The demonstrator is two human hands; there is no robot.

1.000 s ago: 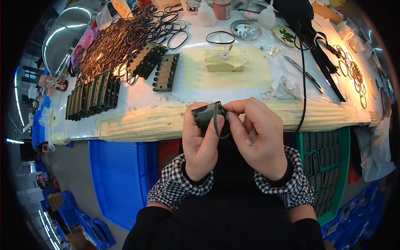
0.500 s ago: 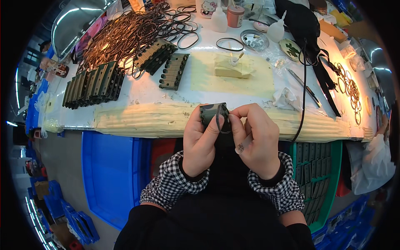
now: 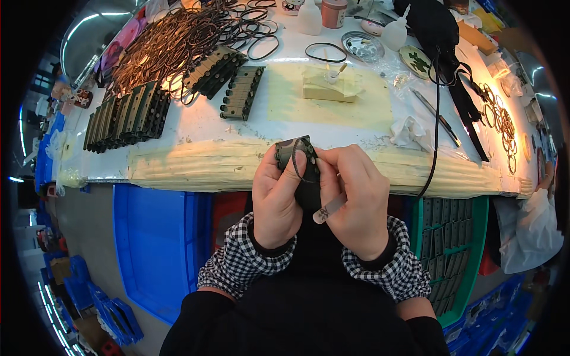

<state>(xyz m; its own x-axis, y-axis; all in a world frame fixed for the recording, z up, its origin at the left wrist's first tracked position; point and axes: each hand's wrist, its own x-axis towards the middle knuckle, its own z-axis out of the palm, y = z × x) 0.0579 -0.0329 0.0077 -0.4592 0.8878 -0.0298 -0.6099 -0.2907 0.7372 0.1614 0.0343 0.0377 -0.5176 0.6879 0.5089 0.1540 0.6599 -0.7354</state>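
Over the table's front edge, my left hand (image 3: 276, 202) is closed round a small dark green block with round wheels (image 3: 287, 151) along its edges. Its thumb presses a thin dark ribbed band (image 3: 295, 159), looped across the block's end. My right hand (image 3: 356, 202) is closed at that end, thumb and forefinger pinched by the wheels, seemingly on the band; its fingertips partly hide the contact. A clear strip with dark marks (image 3: 329, 209) is wrapped on a right-hand finger. Similar green wheeled blocks (image 3: 127, 115) stand in a row at the left; another group (image 3: 243, 92) lies nearer the middle.
A large heap of dark bands (image 3: 166, 50) covers the back left. A yellow block (image 3: 329, 89) sits mid-table, with squeeze bottles (image 3: 395, 32) behind. Tweezers (image 3: 436, 117) and a black cord (image 3: 437, 118) lie right. Below are a blue bin (image 3: 154, 249) and a green crate (image 3: 475, 237) of parts.
Both hands have shifted slightly left, and the block has tilted so more wheels show. The right hand has turned, showing more of the clear strip. The whole view has shifted a little.
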